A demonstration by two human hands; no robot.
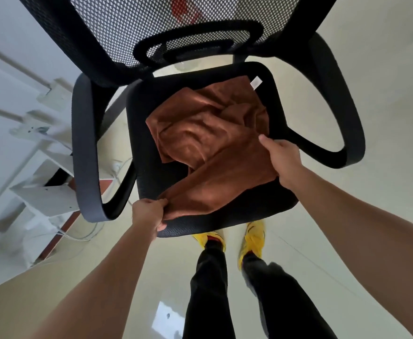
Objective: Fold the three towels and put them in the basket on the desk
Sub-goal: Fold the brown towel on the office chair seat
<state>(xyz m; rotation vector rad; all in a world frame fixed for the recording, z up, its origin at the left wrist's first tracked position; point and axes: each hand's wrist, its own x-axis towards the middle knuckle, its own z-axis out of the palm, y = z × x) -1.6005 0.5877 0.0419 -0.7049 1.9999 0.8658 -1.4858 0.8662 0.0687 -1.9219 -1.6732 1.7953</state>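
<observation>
A crumpled brown towel [207, 140] lies on the black seat [261, 206] of an office chair, a white label at its far right corner. My left hand [149, 216] pinches the towel's near left corner at the seat's front edge. My right hand [281, 157] grips the towel's right edge, thumb on top. The stretch of cloth between both hands is pulled fairly flat. I cannot tell whether more than one towel is in the pile. No basket or desk top is in view.
The chair has a mesh backrest [176, 28] and two curved armrests [85, 152] on either side. White desk framework and cables [41, 192] stand to the left. My legs and yellow shoes [254, 238] are just in front of the chair on a glossy floor.
</observation>
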